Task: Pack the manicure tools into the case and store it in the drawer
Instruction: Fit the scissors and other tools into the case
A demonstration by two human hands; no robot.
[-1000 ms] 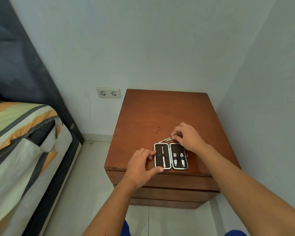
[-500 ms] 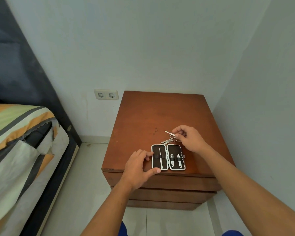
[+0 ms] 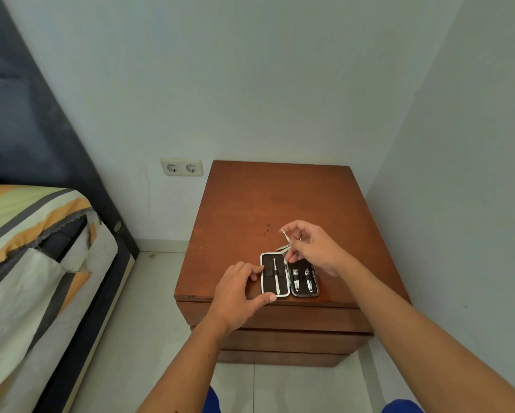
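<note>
The manicure case (image 3: 289, 275) lies open and flat near the front edge of the wooden nightstand (image 3: 265, 204). Its left half holds one slim white tool; two clippers sit in the right half. My left hand (image 3: 238, 293) rests on the case's left edge, thumb at the front corner, holding it steady. My right hand (image 3: 312, 247) hovers just above the case's far edge, pinching small silver scissors (image 3: 286, 236) by the finger loops, blades pointing up and left. Another metal tool (image 3: 281, 248) lies on the wood just behind the case.
The nightstand stands in a corner, walls behind and to the right. Its drawer fronts (image 3: 277, 320) below the top are closed. A bed with striped bedding (image 3: 35, 248) is at the left, with tiled floor between. A double wall socket (image 3: 181, 167) sits left of the nightstand.
My right hand has picked the scissors up off the wood and lifted them above the case's far edge. My left hand has stayed on the case.
</note>
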